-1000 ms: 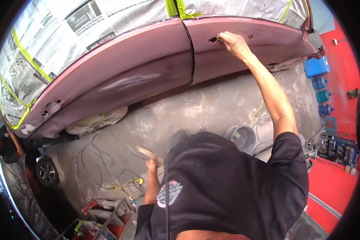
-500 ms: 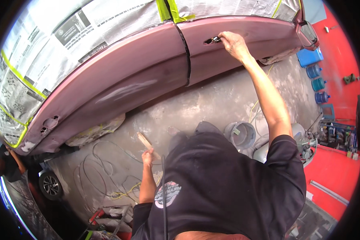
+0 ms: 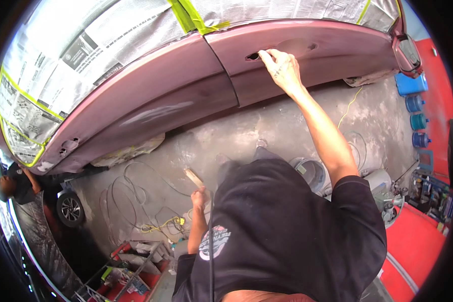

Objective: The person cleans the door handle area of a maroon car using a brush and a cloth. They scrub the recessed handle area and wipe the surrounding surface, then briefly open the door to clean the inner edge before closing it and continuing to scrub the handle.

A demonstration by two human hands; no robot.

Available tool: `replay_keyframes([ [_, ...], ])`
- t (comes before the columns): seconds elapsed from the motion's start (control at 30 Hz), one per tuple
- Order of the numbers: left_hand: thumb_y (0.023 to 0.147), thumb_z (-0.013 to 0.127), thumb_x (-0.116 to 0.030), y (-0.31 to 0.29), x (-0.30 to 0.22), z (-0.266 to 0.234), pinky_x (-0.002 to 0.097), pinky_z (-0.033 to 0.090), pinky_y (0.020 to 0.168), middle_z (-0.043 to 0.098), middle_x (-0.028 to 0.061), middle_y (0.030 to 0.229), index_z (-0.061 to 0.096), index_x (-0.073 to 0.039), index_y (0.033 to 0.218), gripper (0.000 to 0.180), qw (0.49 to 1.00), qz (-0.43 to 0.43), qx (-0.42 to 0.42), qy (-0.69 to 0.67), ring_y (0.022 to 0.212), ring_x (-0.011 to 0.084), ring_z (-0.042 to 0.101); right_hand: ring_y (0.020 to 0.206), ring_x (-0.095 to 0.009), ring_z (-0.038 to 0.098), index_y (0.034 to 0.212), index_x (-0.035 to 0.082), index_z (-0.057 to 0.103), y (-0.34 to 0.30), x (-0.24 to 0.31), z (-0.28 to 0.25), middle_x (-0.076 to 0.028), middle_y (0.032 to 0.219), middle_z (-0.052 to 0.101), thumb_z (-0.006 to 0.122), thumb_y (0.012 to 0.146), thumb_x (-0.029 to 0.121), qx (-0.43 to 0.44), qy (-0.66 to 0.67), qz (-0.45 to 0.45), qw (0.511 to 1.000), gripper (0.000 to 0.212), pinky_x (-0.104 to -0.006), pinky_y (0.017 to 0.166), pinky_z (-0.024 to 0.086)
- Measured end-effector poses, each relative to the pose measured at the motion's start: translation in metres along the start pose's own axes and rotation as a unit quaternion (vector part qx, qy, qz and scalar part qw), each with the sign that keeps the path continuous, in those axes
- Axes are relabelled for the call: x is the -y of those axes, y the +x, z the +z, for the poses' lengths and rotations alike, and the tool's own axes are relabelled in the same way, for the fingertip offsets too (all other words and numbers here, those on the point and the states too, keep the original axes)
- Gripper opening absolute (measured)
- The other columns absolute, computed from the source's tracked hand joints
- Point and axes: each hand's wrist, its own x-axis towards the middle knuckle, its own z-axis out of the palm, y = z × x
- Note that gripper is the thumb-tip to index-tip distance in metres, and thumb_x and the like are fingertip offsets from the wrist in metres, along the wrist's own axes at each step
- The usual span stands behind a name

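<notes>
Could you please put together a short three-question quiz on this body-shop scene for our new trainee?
1. True or false: the right hand rests on the maroon car door, its fingers by the handle opening.
2. What does the left hand hold? A) a spray gun B) a pale flat block C) a roll of tape
3. What covers the car's windows?

Key:
1. True.
2. B, the pale block sticks up from the hand.
3. Newspaper, edged with yellow-green tape.
</notes>
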Motion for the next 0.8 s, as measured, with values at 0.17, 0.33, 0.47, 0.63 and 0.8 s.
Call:
replay_keyframes([
  [0.17, 0.089, 0.074, -0.017, 0.000, 0.030, 0.030, 0.0288, 0.040, 0.046, 0.052, -0.0005, 0.066, 0.061, -0.006, 0.085, 0.018, 0.999, -0.003, 0.048, -0.005, 0.052, 0.0120, 0.047, 0.058, -0.019, 0.066, 0.098, 0.004, 0.075, 0.011, -0.011, 0.005, -0.010, 0.067, 0.068, 0.060, 0.096, 0.045, 0.083, 0.074, 0.062, 0.992, 0.043, -0.0355, 0.064, 0.052],
  [0.33, 0.089, 0.074, -0.020, -0.009, 0.024, 0.042, 0.0309, 0.043, 0.048, 0.055, 0.0011, 0.070, 0.062, -0.004, 0.089, 0.020, 0.999, -0.006, 0.041, 0.001, 0.057, 0.0138, 0.052, 0.055, -0.017, 0.067, 0.091, 0.005, 0.075, 0.007, -0.010, -0.008, -0.009, 0.065, 0.068, 0.057, 0.095, 0.044, 0.164, 0.138, 0.120, 0.969, 0.043, -0.0350, 0.064, 0.054],
  [0.47, 0.089, 0.074, -0.023, -0.004, 0.014, 0.045, 0.0331, 0.045, 0.050, 0.058, 0.0026, 0.072, 0.065, -0.001, 0.091, 0.024, 0.999, -0.019, 0.028, 0.015, 0.060, 0.0155, 0.055, 0.055, -0.016, 0.066, 0.096, 0.004, 0.075, 0.011, -0.017, -0.012, -0.009, 0.067, 0.069, 0.057, 0.095, 0.044, 0.182, 0.141, 0.108, 0.967, 0.043, -0.0335, 0.064, 0.054],
  [0.63, 0.088, 0.076, -0.025, 0.023, 0.011, 0.035, 0.0349, 0.044, 0.050, 0.060, 0.0038, 0.073, 0.066, -0.001, 0.088, 0.025, 0.998, 0.015, 0.053, 0.030, 0.060, 0.0159, 0.055, 0.056, -0.015, 0.064, 0.107, 0.003, 0.073, 0.018, -0.021, -0.015, -0.009, 0.071, 0.069, 0.057, 0.097, 0.045, 0.231, 0.149, 0.100, 0.956, 0.046, -0.0323, 0.060, 0.054],
  [0.8, 0.090, 0.074, -0.024, 0.071, 0.023, 0.010, 0.0342, 0.047, 0.050, 0.064, 0.0061, 0.075, 0.066, -0.003, 0.089, 0.023, 0.998, 0.033, 0.060, 0.011, 0.062, 0.0184, 0.061, 0.059, -0.011, 0.063, 0.118, 0.004, 0.070, 0.021, -0.020, -0.017, -0.007, 0.077, 0.069, 0.057, 0.100, 0.041, 0.237, 0.167, 0.100, 0.952, 0.043, -0.0265, 0.055, 0.052],
])
